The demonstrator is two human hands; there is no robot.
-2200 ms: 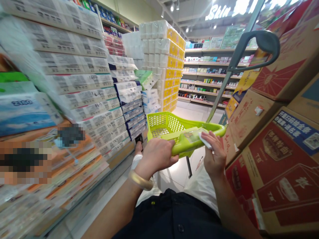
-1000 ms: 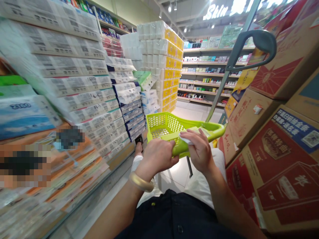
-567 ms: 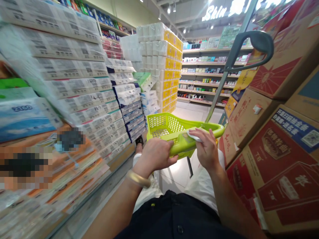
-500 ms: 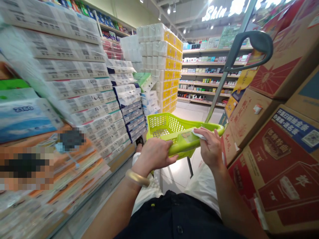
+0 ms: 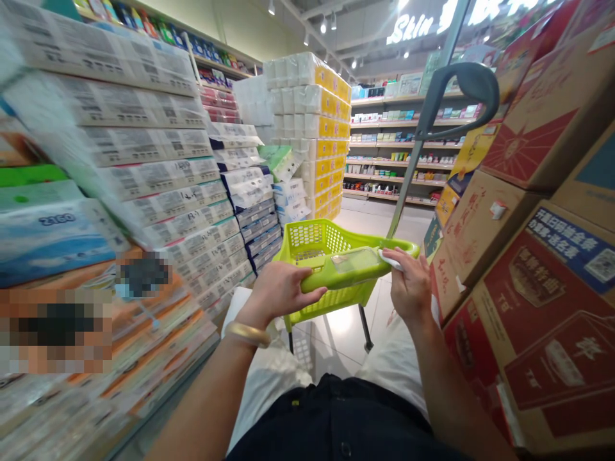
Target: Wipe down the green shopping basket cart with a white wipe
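A lime-green shopping basket (image 5: 321, 238) on legs stands in front of me in a shop aisle, with a grey pull handle (image 5: 462, 84) rising at its right. My left hand (image 5: 281, 289) is closed around the near rim of the basket. My right hand (image 5: 409, 285) is closed on a small white wipe (image 5: 390, 260) and presses it against the right end of that rim. A gold bangle (image 5: 247, 333) sits on my left wrist.
Stacked packs of tissue paper (image 5: 158, 179) fill the shelves at the left. Red and brown cardboard boxes (image 5: 533, 256) are piled close at the right. A tower of yellow-and-white toilet roll packs (image 5: 319, 128) stands ahead, with product shelves (image 5: 389, 153) behind and tiled floor (image 5: 336, 333) below.
My right hand slid the wipe left along the rim, then back to its right end. The view and basket shifted slightly left; my left hand kept its grip.
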